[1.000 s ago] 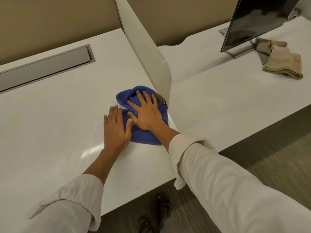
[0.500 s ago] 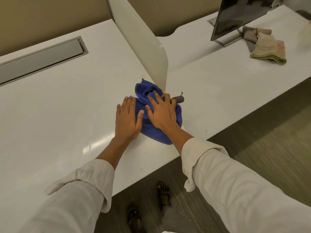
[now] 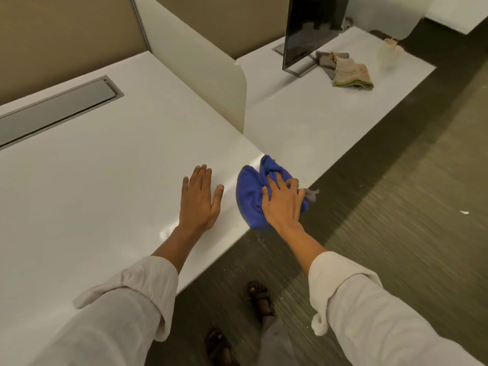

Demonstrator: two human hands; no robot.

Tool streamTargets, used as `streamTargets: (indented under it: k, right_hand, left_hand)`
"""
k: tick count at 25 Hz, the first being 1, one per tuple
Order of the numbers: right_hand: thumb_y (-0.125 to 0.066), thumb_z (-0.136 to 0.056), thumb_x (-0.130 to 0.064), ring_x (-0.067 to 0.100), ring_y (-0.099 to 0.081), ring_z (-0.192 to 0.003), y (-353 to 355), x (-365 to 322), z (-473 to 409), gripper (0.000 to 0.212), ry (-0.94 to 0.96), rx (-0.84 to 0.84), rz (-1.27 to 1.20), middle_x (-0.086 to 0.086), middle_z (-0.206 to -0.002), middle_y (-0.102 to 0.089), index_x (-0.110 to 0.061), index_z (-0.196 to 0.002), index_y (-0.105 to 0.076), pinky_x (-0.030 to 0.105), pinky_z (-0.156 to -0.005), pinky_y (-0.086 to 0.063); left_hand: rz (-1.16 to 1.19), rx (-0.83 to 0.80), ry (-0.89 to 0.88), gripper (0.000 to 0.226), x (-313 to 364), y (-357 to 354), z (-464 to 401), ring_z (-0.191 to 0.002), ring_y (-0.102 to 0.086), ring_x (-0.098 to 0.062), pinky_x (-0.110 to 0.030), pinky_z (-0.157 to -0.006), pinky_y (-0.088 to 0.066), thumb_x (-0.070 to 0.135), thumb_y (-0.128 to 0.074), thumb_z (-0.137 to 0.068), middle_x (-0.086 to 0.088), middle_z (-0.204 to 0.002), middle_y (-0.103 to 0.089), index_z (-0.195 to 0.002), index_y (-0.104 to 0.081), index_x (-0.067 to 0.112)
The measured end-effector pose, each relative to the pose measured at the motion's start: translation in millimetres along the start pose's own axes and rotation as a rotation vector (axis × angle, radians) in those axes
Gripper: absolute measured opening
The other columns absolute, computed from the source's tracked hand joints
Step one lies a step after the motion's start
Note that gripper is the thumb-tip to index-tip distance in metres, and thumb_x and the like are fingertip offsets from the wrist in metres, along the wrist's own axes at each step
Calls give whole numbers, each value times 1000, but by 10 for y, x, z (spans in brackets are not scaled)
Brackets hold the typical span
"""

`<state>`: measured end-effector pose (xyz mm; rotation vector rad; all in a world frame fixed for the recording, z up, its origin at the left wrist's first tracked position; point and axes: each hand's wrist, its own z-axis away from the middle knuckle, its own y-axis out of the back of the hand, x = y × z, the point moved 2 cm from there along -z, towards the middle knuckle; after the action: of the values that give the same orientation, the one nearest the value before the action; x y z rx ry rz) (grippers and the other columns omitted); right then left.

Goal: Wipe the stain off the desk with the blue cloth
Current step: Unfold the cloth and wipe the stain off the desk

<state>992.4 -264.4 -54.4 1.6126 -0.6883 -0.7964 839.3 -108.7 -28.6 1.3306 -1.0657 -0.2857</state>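
Note:
The blue cloth (image 3: 250, 194) is bunched up at the front edge of the white desk (image 3: 105, 167), just in front of the divider's end. My right hand (image 3: 284, 204) grips it from above, fingers curled into the folds. A small grey scrap (image 3: 311, 196) sticks out at the cloth's right side, over the desk edge. My left hand (image 3: 199, 199) lies flat on the desk to the left of the cloth, fingers apart, a small gap from it. No stain shows on the desk surface.
A white divider panel (image 3: 206, 75) stands between two desk sections. A grey cable tray lid (image 3: 55, 107) is set into the desk at left. On the right desk are a monitor (image 3: 311, 27), crumpled beige and grey rags (image 3: 348, 71) and a clear cup (image 3: 389, 52).
My right hand dragged the blue cloth toward me, from beside the divider to the desk's front edge, bunching it. My left hand now lies apart from the cloth.

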Motion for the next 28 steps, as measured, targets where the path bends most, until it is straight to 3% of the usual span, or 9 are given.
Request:
streamTargets:
  k: [7, 10, 13, 15, 17, 21, 25, 26, 28]
  right_hand:
    - [-41, -99, -37, 25, -51, -110, 171, -888, 1118, 42, 185, 18, -324, 1, -135, -62, -19, -131, -61, 41, -88, -45]
    - [-44, -101, -41, 17, -56, -103, 311, -676, 1349, 43, -145, 143, -891, 6, -118, -65, -17, -132, -60, 31, -88, -49]
    - [-52, -101, -35, 36, -63, -109, 281, -331, 1488, 40, -649, 160, -1577, 24, -111, -67, -4, -122, -64, 51, -97, -51]
    - [-54, -99, -39, 34, -64, -112, 203, -141, 1583, 38, -1008, 92, -2068, 16, -113, -73, -9, -110, -75, 53, -103, -46]
    - [-48, -100, -42, 28, -68, -102, 118, -108, 1765, 45, -1175, 50, -2334, 10, -101, -76, -16, -89, -82, 50, -94, -51]
    - [-47, -95, -50, 21, -68, -89, -86, -433, 2131, 35, -1320, 91, -2338, 3, -99, -69, -25, -94, -72, 41, -73, -52]
    - [-47, -99, -37, 19, -72, -94, -159, -958, 2194, 30, -1383, -398, -1913, 4, -112, -71, -20, -108, -71, 33, -74, -55]
    - [-49, -99, -36, 23, -72, -100, -212, -1110, 2242, 35, -1304, -351, -1993, 9, -114, -73, -15, -108, -75, 36, -78, -56]
    - [-56, -94, -44, 25, -69, -109, -262, -1492, 2387, 40, -1204, 1, -2260, 10, -117, -73, -14, -112, -75, 41, -91, -53]
  left_hand:
    - [107, -18, -49, 63, 72, 244, 375, -148, -21, -28, -45, -122, -11, 43, -24, -99, -15, -158, -30, -148, -32, 4]
    - [99, 6, -68, 64, 77, 376, 396, -148, -22, -27, -43, -121, -11, 44, -24, -98, -13, -158, -30, -148, -33, 6]
    - [67, -17, -48, 64, 109, 409, 486, -149, -20, -24, -39, -122, -8, 48, -23, -98, -8, -160, -26, -150, -30, 11]
    - [69, -51, -54, 66, 185, 393, 588, -149, -18, -23, -38, -122, -6, 51, -21, -97, -6, -161, -24, -151, -29, 14]
    - [88, -89, -67, 70, 238, 379, 665, -149, -19, -23, -41, -123, -10, 54, -18, -95, -6, -161, -25, -150, -31, 13]
    - [108, -150, -98, 70, 225, 351, 765, -148, -21, -22, -42, -122, -15, 54, -15, -97, -7, -159, -29, -149, -34, 11]
    - [111, -197, -183, 65, 71, 348, 817, -147, -25, -23, -39, -122, -17, 49, -17, -99, -8, -157, -33, -148, -36, 10]
    - [115, -198, -212, 63, 14, 343, 792, -146, -26, -23, -39, -121, -18, 48, -19, -100, -9, -156, -34, -147, -38, 10]
    - [121, -202, -252, 62, -119, 323, 734, -145, -29, -24, -38, -120, -19, 46, -22, -99, -10, -155, -37, -145, -40, 9]
